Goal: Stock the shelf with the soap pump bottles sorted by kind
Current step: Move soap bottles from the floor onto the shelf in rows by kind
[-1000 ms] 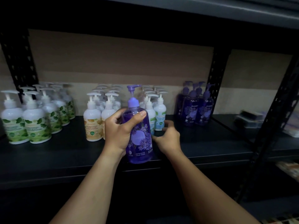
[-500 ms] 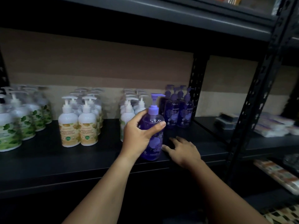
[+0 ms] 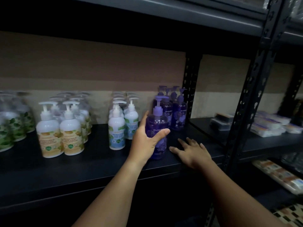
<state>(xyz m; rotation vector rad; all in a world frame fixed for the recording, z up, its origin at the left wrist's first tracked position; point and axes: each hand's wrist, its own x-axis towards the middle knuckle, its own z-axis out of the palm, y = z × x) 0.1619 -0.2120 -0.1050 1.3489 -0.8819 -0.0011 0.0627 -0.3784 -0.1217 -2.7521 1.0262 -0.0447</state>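
The matte black metal shelf [image 3: 91, 163] carries rounded white pump bottles [image 3: 70, 133] in clusters and glossy purple bottles [image 3: 178, 112] at its right end. My left hand [image 3: 146, 143] wraps the translucent purple pump bottle [image 3: 157, 123], upright just before that cluster. My right hand [image 3: 193, 153] lies flat beside it, fingers spread.
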